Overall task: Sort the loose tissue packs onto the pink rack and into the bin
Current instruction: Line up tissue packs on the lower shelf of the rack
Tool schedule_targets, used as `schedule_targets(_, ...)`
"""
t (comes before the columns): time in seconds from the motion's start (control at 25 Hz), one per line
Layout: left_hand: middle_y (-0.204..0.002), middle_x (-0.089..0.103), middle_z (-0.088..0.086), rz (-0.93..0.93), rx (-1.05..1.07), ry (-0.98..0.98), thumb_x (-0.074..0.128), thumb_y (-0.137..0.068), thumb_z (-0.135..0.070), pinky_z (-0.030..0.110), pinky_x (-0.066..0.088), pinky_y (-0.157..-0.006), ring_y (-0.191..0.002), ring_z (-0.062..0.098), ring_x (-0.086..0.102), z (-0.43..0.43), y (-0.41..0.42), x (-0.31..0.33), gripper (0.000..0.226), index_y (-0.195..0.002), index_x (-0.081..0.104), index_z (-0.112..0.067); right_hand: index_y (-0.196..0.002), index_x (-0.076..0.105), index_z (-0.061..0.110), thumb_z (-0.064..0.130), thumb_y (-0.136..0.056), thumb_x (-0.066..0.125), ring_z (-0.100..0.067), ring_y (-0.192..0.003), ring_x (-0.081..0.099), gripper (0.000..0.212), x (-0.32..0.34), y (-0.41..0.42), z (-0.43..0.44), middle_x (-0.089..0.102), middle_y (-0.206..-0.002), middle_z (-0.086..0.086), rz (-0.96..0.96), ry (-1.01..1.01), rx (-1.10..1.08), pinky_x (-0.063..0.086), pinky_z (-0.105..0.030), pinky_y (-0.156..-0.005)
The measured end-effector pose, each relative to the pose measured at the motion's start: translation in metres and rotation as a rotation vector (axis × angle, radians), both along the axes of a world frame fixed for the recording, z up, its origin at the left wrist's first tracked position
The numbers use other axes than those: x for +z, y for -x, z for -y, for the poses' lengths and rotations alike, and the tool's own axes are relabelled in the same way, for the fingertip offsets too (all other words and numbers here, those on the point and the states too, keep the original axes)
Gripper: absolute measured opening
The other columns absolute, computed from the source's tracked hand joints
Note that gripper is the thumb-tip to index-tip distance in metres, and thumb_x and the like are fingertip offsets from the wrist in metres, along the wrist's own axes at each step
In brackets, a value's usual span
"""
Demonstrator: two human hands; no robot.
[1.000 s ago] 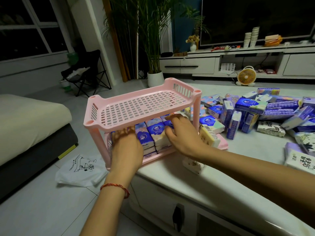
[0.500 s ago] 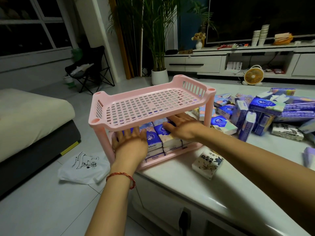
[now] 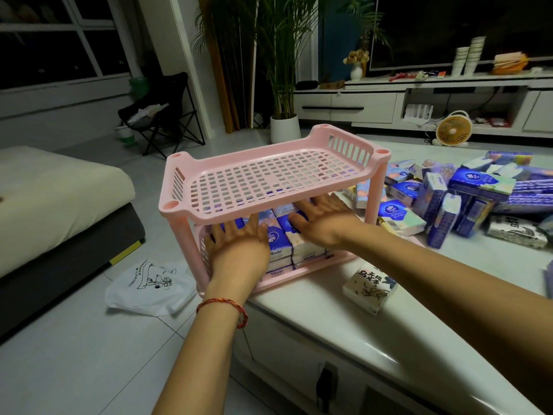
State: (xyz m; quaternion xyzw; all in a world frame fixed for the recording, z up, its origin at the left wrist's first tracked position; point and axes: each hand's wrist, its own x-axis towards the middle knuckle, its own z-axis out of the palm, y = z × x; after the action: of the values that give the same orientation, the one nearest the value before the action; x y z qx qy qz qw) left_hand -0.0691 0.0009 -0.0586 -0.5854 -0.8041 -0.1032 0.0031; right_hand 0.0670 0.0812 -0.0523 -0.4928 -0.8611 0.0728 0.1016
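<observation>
A pink two-tier rack (image 3: pixel 269 178) stands at the left end of a white table (image 3: pixel 344 319). Its top shelf holds nothing. Stacked blue and floral tissue packs (image 3: pixel 287 247) fill the lower shelf. My left hand (image 3: pixel 236 244) lies flat on the left packs, fingers straight and pointing inward. My right hand (image 3: pixel 323 220) lies flat on the packs to the right, under the top shelf. One white pack with black script (image 3: pixel 371 286) lies loose on the table in front of the rack. A heap of loose packs (image 3: pixel 460 199) covers the table to the right.
A white plastic bag (image 3: pixel 149 286) lies on the tiled floor below the rack. A sofa (image 3: pixel 54 211) stands at the left. A potted palm (image 3: pixel 284 127), a folding chair (image 3: pixel 161 115), a small orange fan (image 3: pixel 453 131) and a TV cabinet (image 3: pixel 419 97) are behind.
Both hands have slid further in over the packs on the lower shelf and flattened. The view has shifted, so the rack sits more central and the white script pack shows in front.
</observation>
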Motion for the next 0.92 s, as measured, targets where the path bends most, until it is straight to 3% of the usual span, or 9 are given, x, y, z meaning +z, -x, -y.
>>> schedule_targets(0.16,-0.155,0.012,0.012,-0.091,0.027,-0.030,0.012,-0.100,-0.036,0.047,0.009,-0.117,-0.142,0.031,0.010,0.002,-0.002,0.000,0.049,-0.147,0.019,-0.022,-0.135,0.034,0.019,0.040,-0.097,0.033,-0.028,-0.132,0.026,0.044,-0.001,-0.002,0.004,0.027,-0.147,-0.012,-0.052,-0.035,0.022,0.021,-0.035,-0.109)
schedule_targets(0.24,-0.147,0.031,0.016,-0.080,-0.023,-0.143,0.015,-0.100,-0.031,0.041,0.020,-0.113,-0.136,0.031,0.026,0.009,-0.014,0.006,0.047,-0.139,0.034,-0.012,-0.139,0.034,0.018,0.039,-0.098,0.033,-0.025,-0.136,0.026,0.046,0.001,-0.006,0.009,0.029,-0.150,-0.010,-0.135,-0.065,0.044,0.020,-0.030,-0.110)
schedule_targets(0.32,-0.118,0.057,0.014,0.066,-0.208,-0.409,0.026,-0.098,-0.029,0.039,0.041,-0.095,-0.112,0.031,0.051,0.027,-0.033,0.009,0.040,-0.114,0.056,-0.009,-0.134,0.044,0.013,0.033,-0.099,0.036,-0.024,-0.131,0.036,0.041,0.004,-0.015,0.016,0.042,-0.143,-0.011,-0.225,-0.112,0.072,0.025,-0.027,-0.106)
schedule_targets(0.4,-0.093,0.062,0.008,0.165,-0.380,-0.773,0.033,-0.094,-0.026,0.035,0.047,-0.075,-0.087,0.029,0.059,0.052,-0.044,0.010,0.033,-0.092,0.062,-0.010,-0.125,0.053,0.011,0.024,-0.096,0.042,-0.023,-0.119,0.047,0.033,0.007,-0.028,0.025,0.053,-0.129,-0.010,-0.260,-0.151,0.112,0.033,-0.028,-0.098)
schedule_targets(0.52,-0.117,0.043,0.005,0.305,-0.162,-1.188,0.044,-0.088,-0.019,0.026,0.049,-0.081,-0.109,0.022,0.049,0.067,-0.026,0.003,0.023,-0.110,0.048,-0.013,-0.112,0.059,0.008,0.009,-0.088,0.051,-0.026,-0.106,0.052,0.025,0.004,-0.053,0.041,0.058,-0.112,-0.010,-0.247,-0.210,0.138,0.039,-0.031,-0.090)
schedule_targets(0.56,-0.126,0.035,0.005,0.467,-0.003,-1.204,0.047,-0.088,-0.018,0.024,0.050,-0.081,-0.119,0.020,0.041,0.068,-0.017,0.004,0.031,-0.119,0.043,-0.014,-0.107,0.060,0.007,0.005,-0.085,0.053,-0.028,-0.103,0.052,0.023,0.003,-0.062,0.047,0.058,-0.107,-0.010,-0.245,-0.208,0.145,0.040,-0.032,-0.087)
schedule_targets(0.64,-0.135,0.030,0.006,0.846,0.207,-0.988,0.049,-0.092,-0.014,0.029,0.054,-0.075,-0.128,0.020,0.038,0.065,-0.006,-0.001,0.042,-0.131,0.035,-0.016,-0.104,0.060,0.009,0.005,-0.082,0.055,-0.026,-0.101,0.051,0.022,0.001,-0.079,0.058,0.056,-0.105,-0.008,-0.210,-0.197,0.167,0.038,-0.029,-0.085)
schedule_targets(0.72,-0.133,0.038,0.005,1.063,0.200,-0.790,0.046,-0.095,-0.014,0.038,0.056,-0.072,-0.120,0.024,0.050,0.066,-0.006,-0.007,0.042,-0.134,0.031,-0.021,-0.109,0.058,0.013,0.012,-0.083,0.058,-0.023,-0.105,0.049,0.026,0.001,-0.094,0.068,0.054,-0.111,-0.005,-0.122,-0.197,0.223,0.034,-0.023,-0.087)
schedule_targets(0.92,-0.115,0.054,0.001,1.037,0.155,-0.794,0.040,-0.099,-0.018,0.011,0.048,-0.043,-0.083,0.011,0.063,0.077,-0.012,-0.007,0.033,-0.131,0.038,-0.019,-0.140,0.036,0.029,0.043,-0.086,0.048,-0.016,-0.131,0.028,0.058,-0.009,-0.112,0.084,0.035,-0.142,0.004,0.166,-0.085,0.355,0.020,-0.024,-0.110)
